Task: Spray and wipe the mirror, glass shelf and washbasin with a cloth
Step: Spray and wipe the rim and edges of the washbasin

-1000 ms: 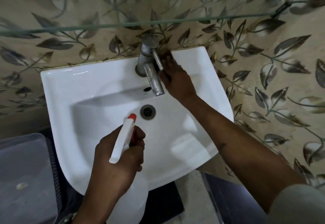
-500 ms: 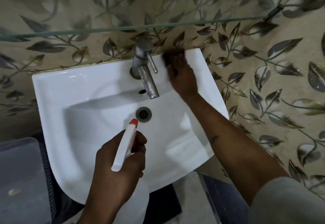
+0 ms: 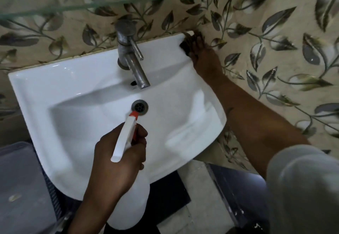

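The white washbasin [image 3: 64, 94] fills the middle of the view, with a steel tap [image 3: 131, 57] at its back and a drain [image 3: 139, 106] in the bowl. My left hand [image 3: 117, 156] grips a white spray bottle [image 3: 126, 136] with a red nozzle, held over the bowl's front and pointing toward the drain. My right hand [image 3: 198, 50] presses on the basin's back right corner. A dark cloth [image 3: 184, 45] shows under its fingers, mostly hidden and blurred. The glass shelf [image 3: 91, 5] runs across the wall above the tap.
Leaf-patterned tiles [image 3: 275, 41] cover the wall behind and right of the basin. A grey plastic bin [image 3: 20, 188] stands at lower left, under the basin's edge. A dark mat [image 3: 170, 200] lies on the floor below.
My right hand slid from beside the tap along the back rim to the basin's back right corner. My left hand kept the spray bottle over the bowl.
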A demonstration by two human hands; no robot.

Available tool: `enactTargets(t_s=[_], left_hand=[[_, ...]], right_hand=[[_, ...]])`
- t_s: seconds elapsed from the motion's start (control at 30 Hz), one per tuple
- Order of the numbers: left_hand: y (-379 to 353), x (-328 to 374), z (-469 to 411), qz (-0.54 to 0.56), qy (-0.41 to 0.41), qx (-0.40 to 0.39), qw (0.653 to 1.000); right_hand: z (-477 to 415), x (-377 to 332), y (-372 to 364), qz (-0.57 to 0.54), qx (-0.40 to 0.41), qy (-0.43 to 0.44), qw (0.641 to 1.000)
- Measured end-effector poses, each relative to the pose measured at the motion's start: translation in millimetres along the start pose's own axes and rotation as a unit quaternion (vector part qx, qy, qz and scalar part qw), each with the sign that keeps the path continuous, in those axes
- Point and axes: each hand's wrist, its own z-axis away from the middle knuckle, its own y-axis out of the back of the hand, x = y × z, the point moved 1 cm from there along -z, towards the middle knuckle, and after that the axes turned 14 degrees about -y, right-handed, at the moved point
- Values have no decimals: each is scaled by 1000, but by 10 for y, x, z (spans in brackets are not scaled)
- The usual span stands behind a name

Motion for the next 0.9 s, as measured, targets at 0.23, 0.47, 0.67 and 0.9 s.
enactTargets(t_s=[0.23, 0.47, 0.67, 0.9], left_hand=[[68, -257, -98, -25, 54, 5, 998], [-22, -270, 22, -32, 63, -46, 996], [117, -276, 200, -31, 65, -35, 997], [677, -378, 354, -52, 74, 51, 995]], right_hand=[[1041, 521, 24, -10, -12, -57, 998], [2037, 820, -183, -20, -4, -155, 988], [2863, 422, -347, -83, 1, -192, 978], [3971, -655, -551, -191, -6, -75, 979]])
